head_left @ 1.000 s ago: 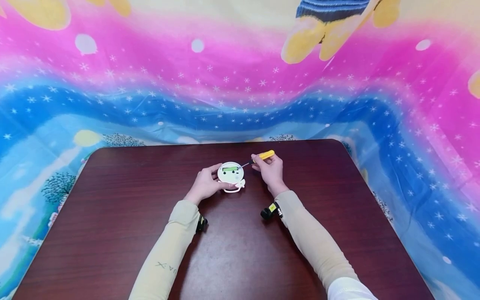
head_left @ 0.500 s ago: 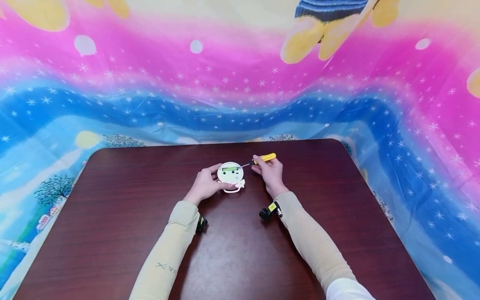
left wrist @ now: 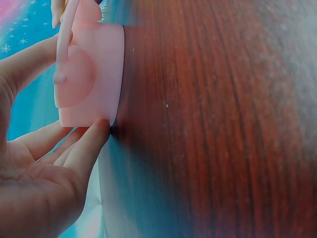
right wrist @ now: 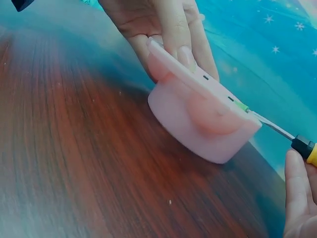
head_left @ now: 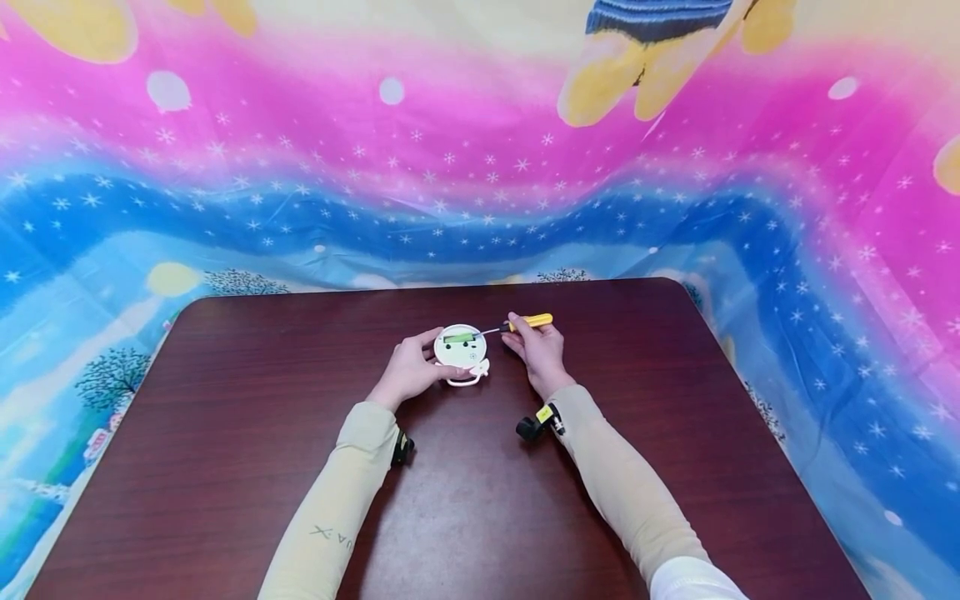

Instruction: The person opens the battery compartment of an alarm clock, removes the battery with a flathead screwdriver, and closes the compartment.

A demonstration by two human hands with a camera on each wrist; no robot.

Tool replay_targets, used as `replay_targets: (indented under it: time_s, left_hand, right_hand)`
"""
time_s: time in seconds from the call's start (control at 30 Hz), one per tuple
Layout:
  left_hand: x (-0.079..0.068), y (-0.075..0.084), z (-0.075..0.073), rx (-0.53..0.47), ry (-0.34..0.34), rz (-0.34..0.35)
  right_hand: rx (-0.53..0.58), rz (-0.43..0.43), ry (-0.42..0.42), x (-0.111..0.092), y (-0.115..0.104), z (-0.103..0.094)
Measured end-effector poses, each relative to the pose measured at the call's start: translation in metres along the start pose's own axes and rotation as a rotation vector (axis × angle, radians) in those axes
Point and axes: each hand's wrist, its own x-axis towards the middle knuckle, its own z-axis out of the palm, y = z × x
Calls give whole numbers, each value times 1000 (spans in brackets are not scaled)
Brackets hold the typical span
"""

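Observation:
A small, round, pale pink device (head_left: 456,357) with a loop handle stands near the middle of the table, its flat back facing up. In that back, an uncovered slot holds a green battery (head_left: 456,338). My left hand (head_left: 408,368) grips the device from the left, thumb over the lower part of its back and fingers around its side. The right hand (head_left: 543,354) holds a screwdriver (head_left: 537,320) with a yellow handle and black collar. Its metal shaft points left, with the tip right at the battery's right end. The right wrist view shows the tip at the slot's edge.
The dark brown wooden table (head_left: 465,517) has rounded far corners. Behind it hangs a pink and blue printed cloth (head_left: 480,167). Black wrist cameras (head_left: 534,427) are strapped to both wrists.
The screwdriver's handle has dropped slightly, so the shaft lies flatter; its tip stays at the battery's right end. The right hand shifted a little with it. The left hand and device look unmoved.

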Motion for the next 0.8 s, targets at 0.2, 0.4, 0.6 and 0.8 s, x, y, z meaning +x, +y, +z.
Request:
replay_targets:
  time_s: [0.2,0.4,0.6,0.8]
  left_hand:
    - [0,1,0,0,-3,5]
    - [-2,2,1,-13,-4,3]
    - [-2,2,0,-19,0,-1]
    - [-2,1,-1,-28,0,-6]
  right_hand:
    - [29,-17,-25,0,-2,5]
    - [3,-43,-22,0,-6,7]
    - [10,-71,-12,0,-11,6]
    - [-4,-115,-19,1,-20,7]
